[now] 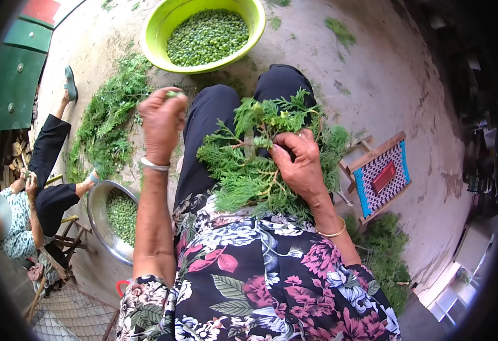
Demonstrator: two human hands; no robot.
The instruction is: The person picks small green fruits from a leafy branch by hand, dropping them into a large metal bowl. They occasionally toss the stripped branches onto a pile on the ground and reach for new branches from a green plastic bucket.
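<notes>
Across my lap lies a leafy evergreen branch (246, 190) with flat, scaly green sprays. My right hand (299, 162) is closed on it, thumb and fingers pinching near a cluster of small green cones. Raised to the left of my knees, my left hand (162, 122) is closed, and a bit of green cone (173, 94) shows at its fingertips. Beyond my knees stands a lime-green basin (153, 35) holding many small green cones (208, 38).
Cut evergreen sprays (109, 122) are heaped on the floor at left. Nearby, a seated person (19, 219) works beside a metal basin (98, 221) of cones. A low woven stool (368, 182) with a red object (383, 178) stands at right, near more greenery (382, 258).
</notes>
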